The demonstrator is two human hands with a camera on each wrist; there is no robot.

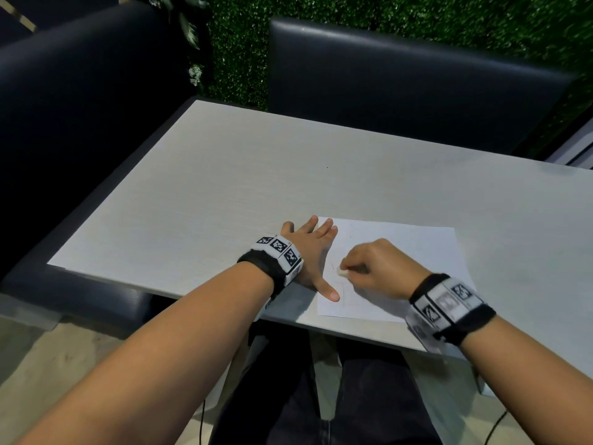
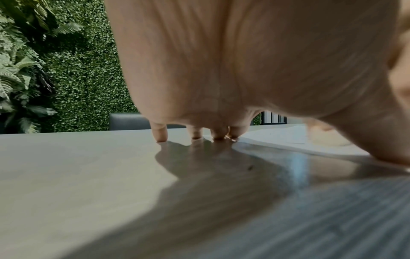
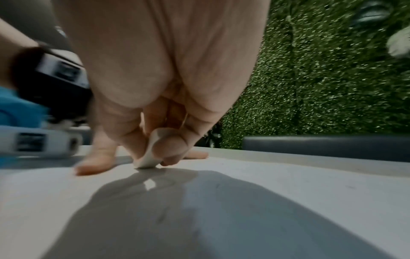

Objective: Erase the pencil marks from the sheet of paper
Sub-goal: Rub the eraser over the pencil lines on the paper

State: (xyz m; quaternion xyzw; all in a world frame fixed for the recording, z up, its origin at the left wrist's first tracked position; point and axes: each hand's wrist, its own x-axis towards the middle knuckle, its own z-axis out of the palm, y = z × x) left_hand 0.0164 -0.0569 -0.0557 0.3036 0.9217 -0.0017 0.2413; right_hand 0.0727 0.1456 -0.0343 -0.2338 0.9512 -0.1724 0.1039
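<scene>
A white sheet of paper [image 1: 414, 252] lies near the front edge of the table, with faint pencil lines [image 1: 348, 297] at its lower left. My left hand [image 1: 313, 252] lies flat with spread, straight fingers on the paper's left edge and the table; its fingertips [image 2: 160, 136] press the surface. My right hand [image 1: 375, 268] pinches a small white eraser [image 1: 341, 272] between thumb and fingers. In the right wrist view the eraser [image 3: 148, 154] touches the paper with its lower tip.
The pale grey wooden table [image 1: 224, 187] stretches far and left of the paper. Dark padded chairs [image 1: 401, 75] stand behind and to the left of it, before a green hedge wall [image 1: 417, 14]. My legs are under the table's front edge.
</scene>
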